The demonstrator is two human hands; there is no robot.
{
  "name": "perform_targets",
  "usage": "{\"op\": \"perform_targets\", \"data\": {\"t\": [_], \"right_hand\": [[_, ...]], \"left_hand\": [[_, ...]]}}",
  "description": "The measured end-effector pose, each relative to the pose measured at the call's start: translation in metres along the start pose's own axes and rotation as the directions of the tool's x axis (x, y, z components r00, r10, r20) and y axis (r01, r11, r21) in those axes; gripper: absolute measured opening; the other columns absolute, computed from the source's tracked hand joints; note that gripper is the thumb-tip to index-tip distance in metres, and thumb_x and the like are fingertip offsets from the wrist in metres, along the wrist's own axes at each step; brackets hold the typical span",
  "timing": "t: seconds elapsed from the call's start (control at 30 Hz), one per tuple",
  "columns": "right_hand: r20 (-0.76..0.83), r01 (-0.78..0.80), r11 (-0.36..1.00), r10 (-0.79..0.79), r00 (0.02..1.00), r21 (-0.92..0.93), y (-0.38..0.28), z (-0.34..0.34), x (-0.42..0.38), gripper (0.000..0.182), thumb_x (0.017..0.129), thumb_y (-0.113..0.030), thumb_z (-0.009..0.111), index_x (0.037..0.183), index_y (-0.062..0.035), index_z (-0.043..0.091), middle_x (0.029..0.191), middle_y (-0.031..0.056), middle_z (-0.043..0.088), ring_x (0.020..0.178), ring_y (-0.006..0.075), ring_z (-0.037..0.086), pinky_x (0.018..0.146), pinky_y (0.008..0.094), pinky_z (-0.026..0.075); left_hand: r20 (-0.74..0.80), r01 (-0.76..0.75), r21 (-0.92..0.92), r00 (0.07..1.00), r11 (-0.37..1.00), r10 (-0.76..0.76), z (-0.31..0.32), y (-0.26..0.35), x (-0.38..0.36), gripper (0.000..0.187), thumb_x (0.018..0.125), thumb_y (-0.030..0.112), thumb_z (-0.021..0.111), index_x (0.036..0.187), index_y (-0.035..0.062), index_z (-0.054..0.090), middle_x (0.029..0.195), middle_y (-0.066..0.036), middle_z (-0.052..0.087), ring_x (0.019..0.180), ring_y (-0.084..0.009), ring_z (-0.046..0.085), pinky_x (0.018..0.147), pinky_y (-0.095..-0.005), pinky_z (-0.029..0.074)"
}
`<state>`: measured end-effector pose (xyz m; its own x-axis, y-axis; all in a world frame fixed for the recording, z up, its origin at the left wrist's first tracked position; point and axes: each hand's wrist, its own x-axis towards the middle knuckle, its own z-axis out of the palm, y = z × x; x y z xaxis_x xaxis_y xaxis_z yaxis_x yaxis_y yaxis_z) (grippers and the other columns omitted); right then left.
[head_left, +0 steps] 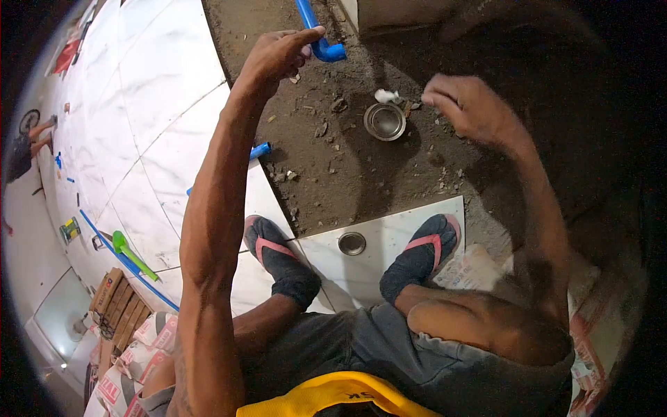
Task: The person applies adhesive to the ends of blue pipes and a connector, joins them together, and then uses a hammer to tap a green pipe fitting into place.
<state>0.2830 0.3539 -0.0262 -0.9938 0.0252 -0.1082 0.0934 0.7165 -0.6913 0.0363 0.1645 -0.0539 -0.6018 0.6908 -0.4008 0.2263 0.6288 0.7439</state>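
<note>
**Left hand on the blue pipe, right hand beside the drain cup**

While I look down from the head camera, I start at the far left, where a green-handled tool [132, 254] lies on the white tiled floor [156, 83], well off to the outer side of my left arm and nowhere near either hand.

My left hand [278, 55] is stretched forward, fingers curled loosely with the fingertips touching the blue pipe [314, 31]. It looks like a light pinch or press at the bend, not a full wrap. The pipe's long axis runs away from that hand, up and slightly leftward, and its elbow hooks toward my right. Another short blue pipe end [260, 150] pokes out from under the tile edge, just inside my left forearm.

Between the hands, on the bare gritty ground, sits a round metal drain cup [384, 121], mouth up. It lies just inward of my right hand and is clearly nearer to it than to the left.

My right hand [467, 108] is mostly closed, fingertips pinched on something small; I cannot tell what. A small white scrap [386, 96] lies just beyond its fingertips, beside the cup.

Nearer my body, a loose tile [389, 243] with a fitted drain [352, 243] lies under my feet.
</note>
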Motion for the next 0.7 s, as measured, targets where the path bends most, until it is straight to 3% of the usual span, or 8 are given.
{"op": "perform_targets", "data": {"t": [0.17, 0.2, 0.27, 0.47, 0.53, 0.57, 0.6, 0.7], "right_hand": [[-0.095, -0.065, 0.979, 0.048, 0.994, -0.191, -0.001, 0.045, -0.029, 0.017, 0.09, -0.021, 0.055, 0.089, -0.0043, 0.056, 0.081, 0.0169, 0.058, 0.075, 0.0385, 0.059, 0.068, 0.0446, 0.049], [-0.131, -0.069, 0.975, 0.041, 0.99, -0.21, 0.0, 0.053, -0.031, 0.017, 0.09, -0.021, 0.055, 0.09, -0.0046, 0.055, 0.081, 0.0165, 0.057, 0.074, 0.0384, 0.059, 0.067, 0.0442, 0.049], [-0.121, -0.12, 0.97, 0.096, 0.988, -0.212, -0.001, 0.064, -0.037, 0.015, 0.089, -0.017, 0.057, 0.091, -0.0027, 0.056, 0.084, 0.0159, 0.056, 0.075, 0.036, 0.059, 0.067, 0.0417, 0.049], [-0.107, -0.173, 0.931, 0.146, 0.983, -0.322, 0.003, 0.093, -0.035, 0.016, 0.088, -0.017, 0.06, 0.094, -0.0022, 0.056, 0.089, 0.015, 0.051, 0.077, 0.0342, 0.058, 0.066, 0.0397, 0.05], [-0.099, -0.169, 0.934, 0.144, 0.985, -0.316, 0.003, 0.096, -0.028, 0.017, 0.087, -0.018, 0.061, 0.093, -0.0024, 0.055, 0.09, 0.0154, 0.051, 0.078, 0.0342, 0.059, 0.066, 0.0416, 0.051], [-0.1, -0.159, 0.94, 0.135, 0.986, -0.301, 0.002, 0.098, -0.024, 0.018, 0.087, -0.019, 0.06, 0.092, -0.0025, 0.055, 0.091, 0.0158, 0.051, 0.078, 0.0345, 0.059, 0.066, 0.0433, 0.051], [-0.098, -0.147, 0.947, 0.124, 0.987, -0.285, 0.0, 0.099, -0.02, 0.018, 0.086, -0.02, 0.06, 0.09, -0.0026, 0.055, 0.092, 0.0162, 0.051, 0.079, 0.0347, 0.06, 0.066, 0.045, 0.051], [-0.267, -0.028, 0.832, -0.147, 0.952, -0.555, -0.033, 0.08, -0.009, 0.019, 0.085, -0.021, 0.061, 0.09, -0.0036, 0.055, 0.093, 0.0143, 0.052, 0.082, 0.0307, 0.059, 0.067, 0.0408, 0.052]], "left_hand": [[0.025, -0.027, -0.023, 0.999, 0.999, 0.028, 0.0, 0.0, -0.002, 0.036, 0.092, 0.011, 0.055, 0.127, 0.0178, 0.059, 0.066, 0.001, 0.048, 0.053, -0.0079, 0.041, 0.046, -0.0251, 0.035], [0.013, -0.053, -0.076, 0.998, 0.996, 0.054, 0.0, -0.003, -0.001, 0.021, 0.09, 0.022, 0.058, 0.109, 0.0139, 0.06, 0.064, 0.001, 0.048, 0.052, -0.0081, 0.041, 0.046, -0.0248, 0.034], [-0.017, -0.108, -0.179, 0.994, 0.978, 0.106, 0.002, -0.01, 0.003, 0.039, 0.085, 0.043, 0.065, 0.072, 0.0062, 0.061, 0.06, 0.0, 0.049, 0.051, -0.0086, 0.041, 0.046, -0.0242, 0.032], [-0.012, -0.118, -0.213, 0.993, 0.97, 0.118, 0.001, -0.002, 0.001, 0.039, 0.084, 0.042, 0.066, 0.073, 0.0058, 0.062, 0.06, 0.0, 0.049, 0.05, -0.0078, 0.041, 0.046, -0.0244, 0.031], [0.007, -0.064, -0.141, 0.998, 0.988, 0.066, 0.002, 0.0, 0.001, 0.021, 0.09, 0.024, 0.059, 0.108, 0.0136, 0.06, 0.065, 0.0, 0.05, 0.052, -0.0087, 0.04, 0.047, -0.0246, 0.036], [0.015, -0.038, -0.105, 0.999, 0.994, 0.039, 0.002, 0.001, 0.001, 0.034, 0.092, 0.015, 0.055, 0.126, 0.0175, 0.059, 0.068, 0.0, 0.05, 0.052, -0.0091, 0.04, 0.047, -0.0247, 0.038], [0.017, -0.043, -0.085, 0.999, 0.995, 0.044, 0.003, 0.001, 0.001, 0.034, 0.092, 0.015, 0.055, 0.126, 0.0179, 0.059, 0.068, 0.0, 0.05, 0.053, -0.0092, 0.04, 0.048, -0.0248, 0.038], [0.028, -0.039, -0.056, 0.999, 0.998, 0.041, 0.001, -0.004, 0.002, 0.034, 0.093, 0.017, 0.053, 0.126, 0.0189, 0.06, 0.07, 0.0, 0.051, 0.054, -0.0092, 0.042, 0.049, -0.0248, 0.04]]}}
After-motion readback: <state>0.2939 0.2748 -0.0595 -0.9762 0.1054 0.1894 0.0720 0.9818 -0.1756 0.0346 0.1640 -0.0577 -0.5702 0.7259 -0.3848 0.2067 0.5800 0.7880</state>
